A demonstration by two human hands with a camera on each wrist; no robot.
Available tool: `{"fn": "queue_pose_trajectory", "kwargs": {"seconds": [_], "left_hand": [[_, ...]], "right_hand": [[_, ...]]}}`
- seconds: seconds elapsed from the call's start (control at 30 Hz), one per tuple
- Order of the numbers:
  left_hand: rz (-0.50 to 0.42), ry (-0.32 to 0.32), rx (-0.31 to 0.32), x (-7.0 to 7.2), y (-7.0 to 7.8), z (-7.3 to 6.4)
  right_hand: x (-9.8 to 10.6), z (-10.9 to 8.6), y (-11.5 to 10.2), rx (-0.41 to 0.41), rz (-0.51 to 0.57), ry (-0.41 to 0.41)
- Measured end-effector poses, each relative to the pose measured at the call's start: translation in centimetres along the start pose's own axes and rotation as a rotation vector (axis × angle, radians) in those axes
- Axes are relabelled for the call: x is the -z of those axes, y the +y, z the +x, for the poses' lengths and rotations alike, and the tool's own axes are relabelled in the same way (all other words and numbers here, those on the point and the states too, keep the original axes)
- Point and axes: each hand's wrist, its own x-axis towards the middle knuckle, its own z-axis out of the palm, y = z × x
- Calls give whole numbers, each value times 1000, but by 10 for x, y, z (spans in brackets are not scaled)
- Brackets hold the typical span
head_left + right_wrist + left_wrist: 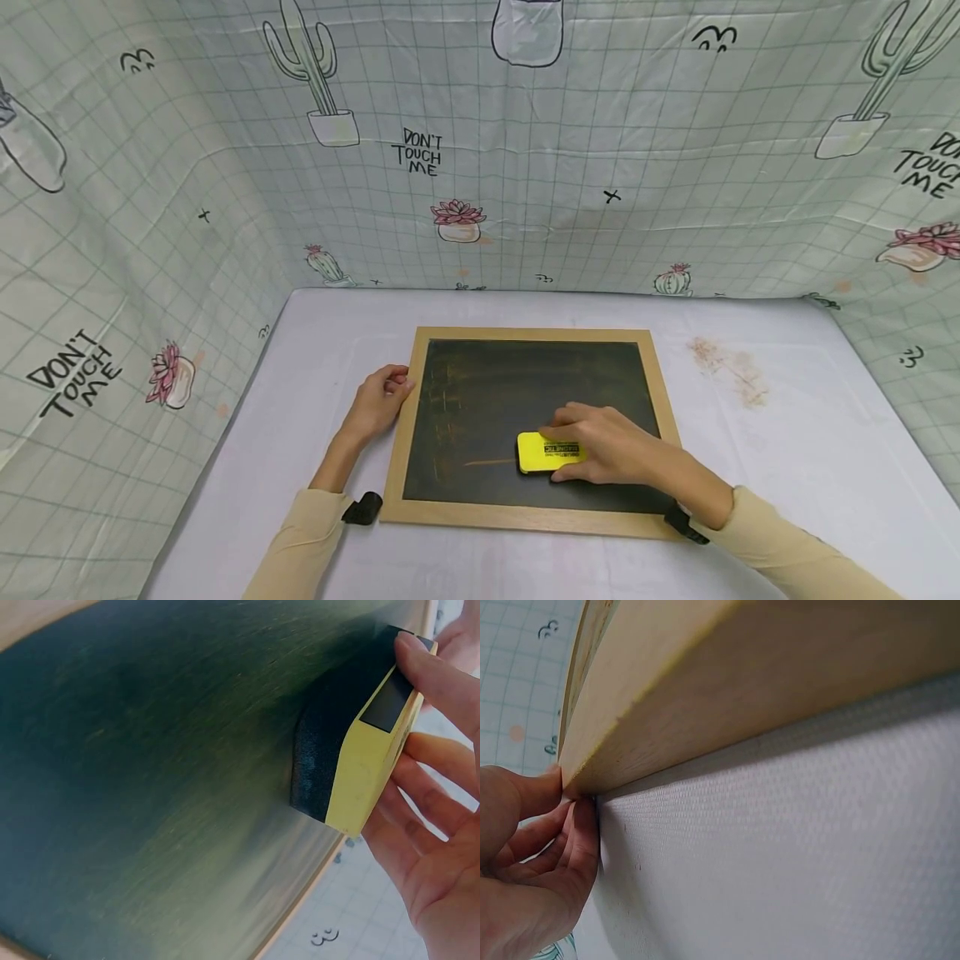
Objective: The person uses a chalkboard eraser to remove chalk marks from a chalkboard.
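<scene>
A chalkboard (517, 392) with a light wooden frame (540, 518) lies on the white-covered table. My right hand (611, 446) grips a yellow chalkboard eraser (534, 454) between thumb and fingers, over the lower middle of the board. In the right wrist view the dark felt side of the eraser (319, 750) faces the board. An orange chalk line (487, 462) runs left from the eraser, and faint chalk marks (444, 404) show near the board's left side. At the left edge of the frame, my left hand (378, 404) pinches the wood, thumb on top and fingers against its side.
A brownish powdery smudge (727, 371) marks the tablecloth right of the board. Grid-patterned cloth (525, 167) with cactus drawings walls the table at the back and both sides. A black wrist camera (363, 508) sits at the left sleeve.
</scene>
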Motion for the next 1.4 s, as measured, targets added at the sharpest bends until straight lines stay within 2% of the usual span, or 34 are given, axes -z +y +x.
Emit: {"fn": "queue_pose_trajectory", "kwargs": {"seconds": [0.67,0.9,1.4], "left_hand": [[0,-1,-16,0,0,0],[-8,-4,-18,1,0,0],[-6,1,-4,1,2,-1]], "right_hand": [[-10,25,-15,51,6,-8],[-12,35,-21,49,-16,-47],[-15,55,-35,98,-38,-109]]}}
